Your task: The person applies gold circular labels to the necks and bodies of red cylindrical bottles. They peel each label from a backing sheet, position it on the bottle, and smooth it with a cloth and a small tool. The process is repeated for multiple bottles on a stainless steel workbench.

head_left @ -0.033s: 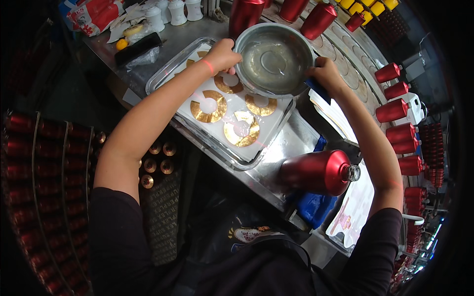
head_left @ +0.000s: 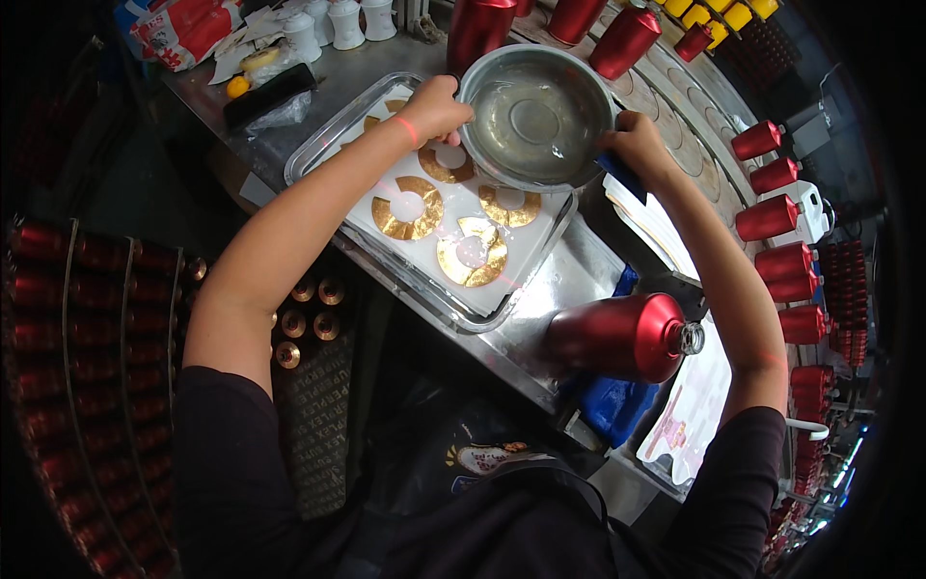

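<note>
A round metal bowl [head_left: 540, 179] with clear water in it is held over the far right corner of a clear, shallow tray [head_left: 307, 159]. My left hand [head_left: 439, 111] is closed on the bowl's left rim. At the right rim, my right hand [head_left: 637, 150] is closed too, fingers at the edge. A flat blue piece [head_left: 622, 177] shows under that hand; whether it is gripped as well I cannot tell. Wet white sheets [head_left: 453, 207] lie in the tray, bearing several gold ring-shaped decals [head_left: 410, 227] with gaps.
A large red bottle [head_left: 617, 338] lies tilted by the near right table edge, beside a blue cloth [head_left: 612, 405]. More red bottles [head_left: 622, 41] stand on a conveyor [head_left: 670, 92] along the far right. White bottles [head_left: 345, 24] and a black box-like object [head_left: 270, 96] sit far left.
The glint on the water in the bowl has shifted slightly. Both hands and the bowl stay in place.
</note>
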Demonstrator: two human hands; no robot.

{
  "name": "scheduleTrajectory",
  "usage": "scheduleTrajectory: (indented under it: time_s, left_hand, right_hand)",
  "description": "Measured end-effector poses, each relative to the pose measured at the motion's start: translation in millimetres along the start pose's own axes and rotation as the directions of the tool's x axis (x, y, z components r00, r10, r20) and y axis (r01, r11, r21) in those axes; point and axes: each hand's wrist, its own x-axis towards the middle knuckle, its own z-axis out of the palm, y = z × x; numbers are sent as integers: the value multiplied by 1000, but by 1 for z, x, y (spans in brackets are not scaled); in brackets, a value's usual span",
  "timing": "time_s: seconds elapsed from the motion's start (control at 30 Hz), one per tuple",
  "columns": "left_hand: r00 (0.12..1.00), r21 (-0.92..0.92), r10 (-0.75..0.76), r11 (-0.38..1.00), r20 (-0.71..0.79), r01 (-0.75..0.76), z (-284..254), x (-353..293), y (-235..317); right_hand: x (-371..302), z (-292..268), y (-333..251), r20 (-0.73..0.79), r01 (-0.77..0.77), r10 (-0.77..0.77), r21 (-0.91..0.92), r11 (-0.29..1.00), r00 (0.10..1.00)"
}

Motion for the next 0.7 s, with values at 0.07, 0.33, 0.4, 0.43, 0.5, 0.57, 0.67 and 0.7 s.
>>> scheduleTrajectory:
  time_s: [0.07,0.33,0.4,0.43,0.5,0.57,0.67,0.7]
  left_hand:
    - [1000,12,8,1000,0,-8,1,0,1]
    - [1000,29,4,1000,18,-4,3,10,6]
    - [999,50,-10,999,40,8,2,16,10]
    - [999,53,-19,998,41,17,2,20,14]
    - [999,69,-27,997,26,25,4,28,20]
    - [999,84,-33,996,9,32,9,38,26]
    - [1000,51,-9,999,-17,9,16,55,28]
    - [1000,58,-19,998,-25,20,19,60,27]
  right_hand:
    - [0,0,1,-11,6,-6,-2,1000,1000]
    - [6,-8,6,133,-130,115,118,984,985]
    - [13,-13,7,157,-153,137,95,984,978]
    - [18,-16,7,168,-158,142,86,984,976]
    - [28,-21,9,147,-161,151,59,985,978]
    - [38,-26,13,172,-160,146,74,984,974]
    - [53,-25,24,101,-188,185,23,982,978]
    - [57,-23,29,85,-197,195,13,980,977]
